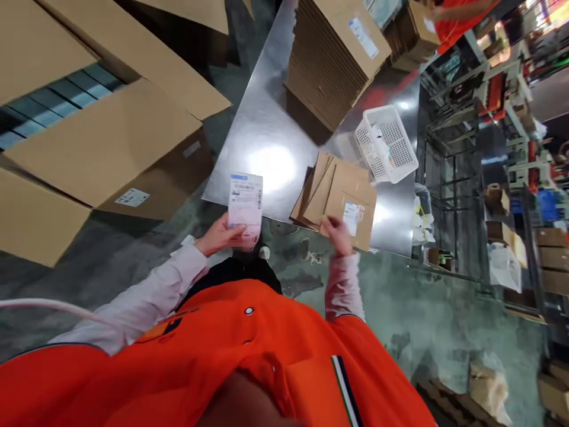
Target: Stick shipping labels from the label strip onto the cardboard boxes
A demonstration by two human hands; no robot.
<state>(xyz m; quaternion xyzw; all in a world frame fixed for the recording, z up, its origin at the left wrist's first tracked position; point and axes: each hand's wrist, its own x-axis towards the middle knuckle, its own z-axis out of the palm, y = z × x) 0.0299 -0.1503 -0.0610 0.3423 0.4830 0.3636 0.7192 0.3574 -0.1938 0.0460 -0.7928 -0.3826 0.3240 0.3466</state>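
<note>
My left hand (220, 234) is closed on a stack of printed shipping labels (246, 204), thumb over the lower part of the top sheet. My right hand (338, 234) is at the near edge of several flat cardboard pieces (329, 187) on the metal table, its fingers bent against the top one. A white printed label (352, 216) is stuck on that top piece, just right of the hand. Whether the right fingers pinch the cardboard edge or only press on it is hard to see.
The metal table (240, 133) holds a tall stack of folded cardboard (329, 77) and a white plastic basket (395, 142). At left stands a large open carton (120, 142) with rows of boxes inside. A person in orange (457, 26) is at the far right end.
</note>
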